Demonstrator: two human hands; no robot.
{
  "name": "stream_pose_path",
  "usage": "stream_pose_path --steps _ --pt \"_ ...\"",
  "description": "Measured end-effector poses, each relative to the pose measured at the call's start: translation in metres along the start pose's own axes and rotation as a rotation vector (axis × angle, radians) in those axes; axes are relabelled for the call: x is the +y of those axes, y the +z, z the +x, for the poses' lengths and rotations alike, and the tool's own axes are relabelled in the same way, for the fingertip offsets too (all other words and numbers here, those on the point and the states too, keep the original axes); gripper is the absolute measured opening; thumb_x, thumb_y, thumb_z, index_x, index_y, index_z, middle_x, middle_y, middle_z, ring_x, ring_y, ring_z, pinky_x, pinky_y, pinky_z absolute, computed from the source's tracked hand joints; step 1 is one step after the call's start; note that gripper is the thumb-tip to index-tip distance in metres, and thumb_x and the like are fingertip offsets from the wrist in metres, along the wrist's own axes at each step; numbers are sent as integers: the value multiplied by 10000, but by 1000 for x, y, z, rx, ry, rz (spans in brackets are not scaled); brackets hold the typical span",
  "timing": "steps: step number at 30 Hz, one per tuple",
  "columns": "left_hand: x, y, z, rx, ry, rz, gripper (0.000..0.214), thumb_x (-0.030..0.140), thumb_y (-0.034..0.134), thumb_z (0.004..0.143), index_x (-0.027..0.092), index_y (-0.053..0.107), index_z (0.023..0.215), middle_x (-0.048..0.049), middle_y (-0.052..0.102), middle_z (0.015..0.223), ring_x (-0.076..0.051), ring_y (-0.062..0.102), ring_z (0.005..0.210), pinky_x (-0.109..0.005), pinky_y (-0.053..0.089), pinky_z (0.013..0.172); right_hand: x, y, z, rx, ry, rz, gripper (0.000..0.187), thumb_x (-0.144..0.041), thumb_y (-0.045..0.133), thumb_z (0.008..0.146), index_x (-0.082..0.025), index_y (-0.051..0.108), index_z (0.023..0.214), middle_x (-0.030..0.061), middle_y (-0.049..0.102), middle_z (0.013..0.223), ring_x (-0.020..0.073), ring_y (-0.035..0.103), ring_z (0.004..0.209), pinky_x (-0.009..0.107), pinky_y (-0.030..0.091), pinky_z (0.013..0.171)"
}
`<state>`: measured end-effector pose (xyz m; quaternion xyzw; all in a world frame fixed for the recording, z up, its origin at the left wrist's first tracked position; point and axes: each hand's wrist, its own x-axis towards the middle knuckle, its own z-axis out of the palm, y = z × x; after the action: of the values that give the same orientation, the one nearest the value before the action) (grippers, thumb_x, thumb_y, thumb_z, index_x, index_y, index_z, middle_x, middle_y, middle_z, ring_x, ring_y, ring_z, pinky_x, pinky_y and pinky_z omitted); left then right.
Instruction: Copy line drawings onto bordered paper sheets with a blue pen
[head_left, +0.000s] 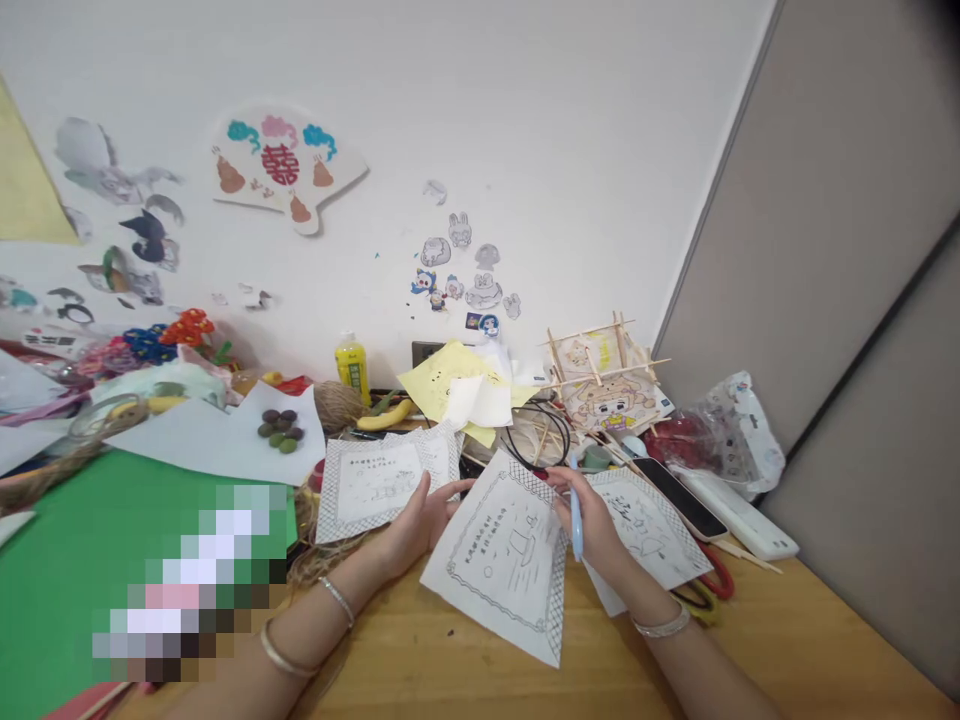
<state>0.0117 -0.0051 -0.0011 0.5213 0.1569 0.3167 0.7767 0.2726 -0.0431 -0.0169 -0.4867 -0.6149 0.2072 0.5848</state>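
In the head view, centred between two bare hands above a wooden table point(420, 655), a drawn sheet point(499, 575), tilted, with a cross-hatched border, a small boat and lines of handwriting. Bent round a light-blue pen point(576, 530), the fingers of the right hand point(592, 520), with fingertips at the sheet's upper right edge; impossible to tell how firmly pressed to the paper. Spread with thumb raised, the fingers of the left hand point(416, 525), close beside the sheet's left edge; contact there not clear. Beyond the left hand, a second drawing point(367, 490) with a similar border; partly under the right forearm, a third drawing point(649, 530). Near that one, a black phone point(681, 498) and a white slab-like case point(739, 512). Farther back, a black cable loop point(511, 450), a stick frame point(600, 380) and a yellow bottle point(350, 368). Over to the left, a green board point(60, 560) and white paper point(187, 440) bearing small dark and green round pieces point(281, 430). On the wall point(562, 120), a fan-shaped cutout point(285, 165) and little character cutouts point(484, 290).
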Motion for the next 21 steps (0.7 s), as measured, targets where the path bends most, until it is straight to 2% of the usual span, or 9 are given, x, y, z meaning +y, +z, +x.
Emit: stream_pose_path --steps 2,4,8,13,17,21 --pt "0 1 -1 23 -10 103 717 714 463 813 142 537 1238 -169 628 1204 -324 574 1124 -464 409 970 -4 5 -3 -9 -23 -6 287 -266 602 774 -229 649 1055 64 687 957 262 632 929 427 489 868" --pt "-2 0 -2 99 -61 293 608 611 555 821 154 552 1223 -150 634 1208 -295 602 1083 -423 461 923 -6 10 -6 -15 -51 -6 259 -295 607 798 -231 642 1046 69 681 960 262 628 929 441 487 879" --pt "-9 -3 0 239 -132 607 579 426 752 681 161 591 1169 -99 702 1064 -276 664 909 -354 537 728 -4 17 -11 -30 -116 -8 210 -312 574 852 -227 617 1039 80 660 993 248 617 935 444 485 887" --pt "-13 -4 5 372 -77 712 396 371 700 681 131 654 992 -74 722 924 -266 666 819 -322 527 651 -12 12 -15 -10 -125 -28 277 -418 501 911 -229 584 1097 99 653 1032 251 599 951 442 464 890" --pt "-12 -7 7 439 -24 749 395 391 646 706 124 634 996 -78 719 917 -263 670 808 -322 530 640 -25 6 -19 -88 -80 97 451 -566 412 915 -244 529 1210 89 676 1006 227 607 795 437 472 854" --pt "-11 -14 9 479 29 820 362 379 599 732 136 622 999 -73 720 904 -268 671 807 -331 537 641 -28 10 -22 -215 54 204 526 -648 376 886 -223 655 1022 66 666 859 200 590 696 371 505 721"
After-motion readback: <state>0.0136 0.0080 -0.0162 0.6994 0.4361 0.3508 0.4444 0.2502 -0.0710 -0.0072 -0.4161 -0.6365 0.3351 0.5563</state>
